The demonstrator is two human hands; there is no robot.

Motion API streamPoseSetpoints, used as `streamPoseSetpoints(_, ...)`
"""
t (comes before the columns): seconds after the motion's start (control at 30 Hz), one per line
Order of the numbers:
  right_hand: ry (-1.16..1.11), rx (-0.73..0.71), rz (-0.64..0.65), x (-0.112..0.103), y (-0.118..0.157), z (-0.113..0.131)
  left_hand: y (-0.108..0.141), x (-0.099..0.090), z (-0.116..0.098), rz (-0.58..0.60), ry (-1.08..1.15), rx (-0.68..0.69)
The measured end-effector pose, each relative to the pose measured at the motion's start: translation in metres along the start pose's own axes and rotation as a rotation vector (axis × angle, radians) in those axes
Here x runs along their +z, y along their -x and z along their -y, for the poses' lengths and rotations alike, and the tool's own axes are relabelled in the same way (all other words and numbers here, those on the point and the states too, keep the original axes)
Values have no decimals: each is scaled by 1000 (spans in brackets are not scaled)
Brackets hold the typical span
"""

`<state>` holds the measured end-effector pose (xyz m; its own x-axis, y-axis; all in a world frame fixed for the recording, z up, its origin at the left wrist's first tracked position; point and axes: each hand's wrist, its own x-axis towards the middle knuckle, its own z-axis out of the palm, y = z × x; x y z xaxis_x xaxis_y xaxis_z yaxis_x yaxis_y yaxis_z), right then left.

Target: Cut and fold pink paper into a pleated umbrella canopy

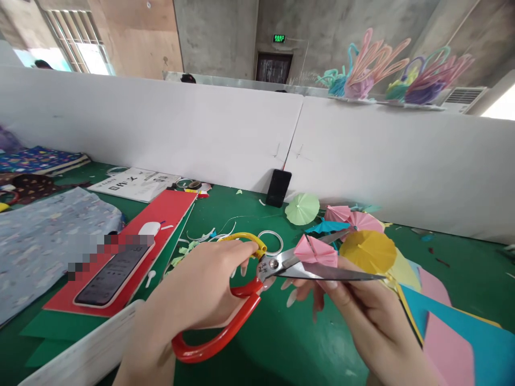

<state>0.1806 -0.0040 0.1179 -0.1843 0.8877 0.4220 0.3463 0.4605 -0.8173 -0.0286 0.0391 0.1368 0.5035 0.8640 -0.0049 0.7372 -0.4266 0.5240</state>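
well, left fingers [241,249] grip scissors [263,268], right ones [340,296] pink paper [316,251] between parted blade edges [344,273].

The left hand [209,273], back upward, curls in a grip; the right hand [360,305] angles inward, pinching.

Scissors [274,264] part. hidden by pink paper [316,252]. Flat phone [115,274] scrn txt illegible. Gray-blue cloth [52,238] cut off, L edge.

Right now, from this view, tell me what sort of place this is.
Probably a craft workspace: a yellow paper umbrella and a pale green paper umbrella above the green tabletop, with scissors in the left hand.
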Motion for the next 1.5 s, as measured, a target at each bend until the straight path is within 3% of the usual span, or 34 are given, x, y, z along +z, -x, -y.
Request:
streamPoseSetpoints(0.87,-35,49,12,3,6,-5,1,-3,-2,9,-20,3)
streamPoseSetpoints(1.23,114,132,-115,8,13,-10,1,0,3,-10,-34,24)
streamPoseSetpoints(1.5,80,144,-87,7,16,-9,3,1,2,-21,-36,40)
